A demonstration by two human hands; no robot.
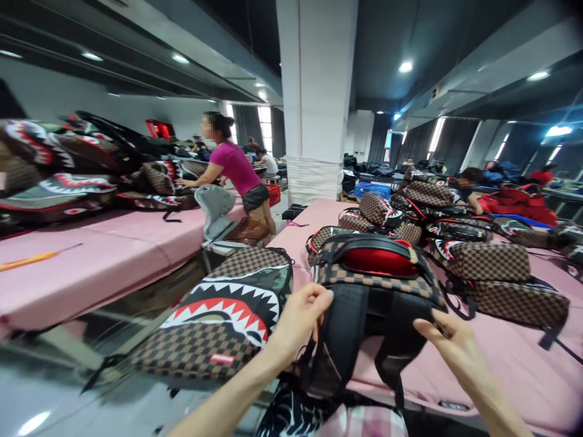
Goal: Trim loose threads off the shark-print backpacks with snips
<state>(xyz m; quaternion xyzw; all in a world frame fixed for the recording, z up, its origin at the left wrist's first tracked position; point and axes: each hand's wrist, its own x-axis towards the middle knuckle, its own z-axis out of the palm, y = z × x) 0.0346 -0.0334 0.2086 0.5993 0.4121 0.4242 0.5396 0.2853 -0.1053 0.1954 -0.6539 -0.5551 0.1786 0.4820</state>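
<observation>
A brown checkered backpack (pixel 378 276) with a red lining and black shoulder straps lies back-up on the pink table (pixel 510 376) in front of me. My left hand (pixel 298 318) pinches the upper left edge of its black back panel, fingers closed. My right hand (pixel 444 340) grips the panel's right side near a strap. To the left lies another backpack (pixel 218 315) with a shark-mouth print, half off the table edge.
Several more checkered shark backpacks (pixel 483 261) are piled on the table beyond. A person in a magenta shirt (pixel 237 173) leans over a second pink table (pixel 91 261) at left, by a grey chair (pixel 216 215). A white pillar (pixel 316 97) stands ahead.
</observation>
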